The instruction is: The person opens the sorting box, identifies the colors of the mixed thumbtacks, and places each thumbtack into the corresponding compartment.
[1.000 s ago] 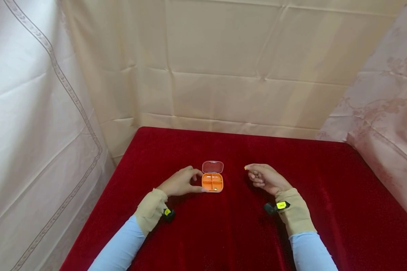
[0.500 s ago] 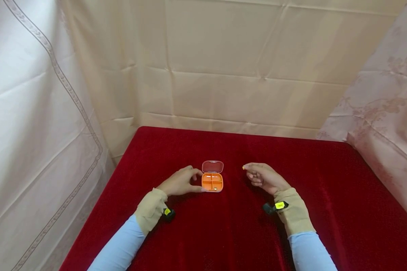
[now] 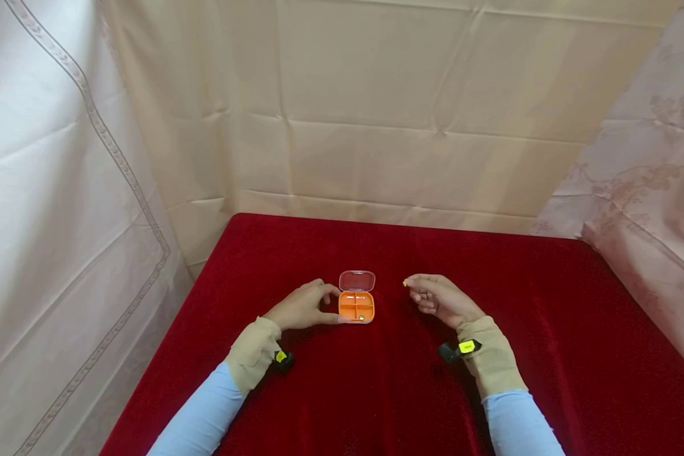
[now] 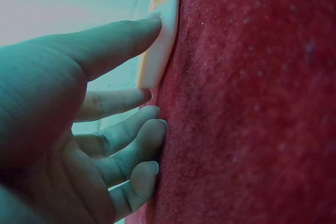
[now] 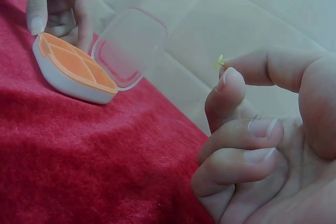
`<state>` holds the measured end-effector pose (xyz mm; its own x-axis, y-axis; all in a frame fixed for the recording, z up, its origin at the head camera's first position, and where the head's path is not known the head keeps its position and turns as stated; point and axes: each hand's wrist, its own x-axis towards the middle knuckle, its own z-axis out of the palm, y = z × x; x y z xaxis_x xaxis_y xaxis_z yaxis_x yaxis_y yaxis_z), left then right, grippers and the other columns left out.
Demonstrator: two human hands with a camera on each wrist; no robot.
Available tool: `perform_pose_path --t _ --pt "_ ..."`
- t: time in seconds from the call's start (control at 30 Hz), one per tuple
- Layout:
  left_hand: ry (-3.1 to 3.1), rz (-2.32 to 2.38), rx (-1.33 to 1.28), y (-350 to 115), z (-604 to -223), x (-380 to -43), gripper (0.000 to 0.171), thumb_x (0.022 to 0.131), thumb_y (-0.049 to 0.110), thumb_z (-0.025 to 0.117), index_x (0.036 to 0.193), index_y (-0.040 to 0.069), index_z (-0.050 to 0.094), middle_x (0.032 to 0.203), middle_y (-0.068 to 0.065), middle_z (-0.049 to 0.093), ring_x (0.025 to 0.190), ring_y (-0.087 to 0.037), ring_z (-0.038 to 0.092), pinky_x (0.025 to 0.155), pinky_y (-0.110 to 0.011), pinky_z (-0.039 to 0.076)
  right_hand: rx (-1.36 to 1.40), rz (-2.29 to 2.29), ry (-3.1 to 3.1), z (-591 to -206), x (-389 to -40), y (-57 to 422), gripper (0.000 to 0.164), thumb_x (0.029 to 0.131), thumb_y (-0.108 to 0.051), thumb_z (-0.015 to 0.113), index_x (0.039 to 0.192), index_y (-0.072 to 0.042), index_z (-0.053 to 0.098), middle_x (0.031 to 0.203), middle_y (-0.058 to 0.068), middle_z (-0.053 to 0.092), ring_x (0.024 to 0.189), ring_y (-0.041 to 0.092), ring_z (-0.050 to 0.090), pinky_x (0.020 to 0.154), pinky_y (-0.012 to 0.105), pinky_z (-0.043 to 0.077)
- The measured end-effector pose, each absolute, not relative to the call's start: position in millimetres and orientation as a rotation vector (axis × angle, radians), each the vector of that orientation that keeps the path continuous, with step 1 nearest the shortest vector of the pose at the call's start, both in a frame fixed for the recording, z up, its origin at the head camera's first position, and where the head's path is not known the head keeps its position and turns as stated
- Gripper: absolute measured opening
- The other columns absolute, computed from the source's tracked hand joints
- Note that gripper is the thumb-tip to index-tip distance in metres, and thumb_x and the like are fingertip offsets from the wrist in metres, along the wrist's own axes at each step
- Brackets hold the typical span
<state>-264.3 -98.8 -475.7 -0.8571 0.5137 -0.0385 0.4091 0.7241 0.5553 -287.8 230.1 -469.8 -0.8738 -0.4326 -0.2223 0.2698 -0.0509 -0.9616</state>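
An orange pill box (image 3: 348,311) with a white base and several compartments stands on the red cloth, its clear lid (image 3: 357,280) raised at the back. In its near right compartment lies a small shiny round piece (image 3: 361,318). My left hand (image 3: 303,306) holds the box at its left side, thumb at the near corner and index finger at the far one. To the right of the box, above the cloth, my right hand (image 3: 446,297) pinches a small yellow stud (image 5: 218,62) between thumb and index finger. It seems to have a thin pin; most of that is hidden.
Red plush cloth (image 3: 296,247) covers the table. Beige fabric (image 3: 365,164) hangs behind it, with pale patterned fabric at the left and right. Both wrists wear small dark cameras.
My right hand has moved slightly left towards the pill box with the yellow stud between its fingertips. The left hand and the box stay nearly where they were.
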Motion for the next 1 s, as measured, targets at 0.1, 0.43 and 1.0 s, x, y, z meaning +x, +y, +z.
perform_pose_path --t 0.1,0.43,1.0 --pt "2.732 0.82 0.736 -99 -475 -264 0.059 0.081 0.052 0.074 0.126 0.017 0.062 0.097 0.002 0.053 0.085 -0.013 0.052 0.073 -0.028 0.044 -0.183 -1.971 1.758 -470 -288 229 0.017 0.097 -0.016 0.06 0.101 0.0 0.063 0.068 -0.001 0.049 0.05 0.005 0.031 0.047 0.02 0.026" --pt "2.731 0.817 0.728 -99 -475 -264 0.06 0.08 0.054 0.073 0.127 0.017 0.062 0.098 0.002 0.053 0.084 -0.013 0.052 0.073 -0.028 0.044 -0.174 -1.957 1.782 -469 -286 225 0.017 0.096 -0.017 0.061 0.101 0.0 0.063 0.069 -0.001 0.049 0.05 0.005 0.031 0.048 0.02 0.026" --pt "2.735 0.812 0.732 -99 -475 -264 0.06 0.08 0.054 0.074 0.127 0.017 0.062 0.097 0.002 0.053 0.084 -0.013 0.052 0.073 -0.028 0.044 -0.231 -1.946 1.758 -469 -284 219 0.018 0.097 -0.017 0.06 0.099 0.002 0.061 0.067 -0.001 0.048 0.05 0.006 0.03 0.048 0.021 0.025"
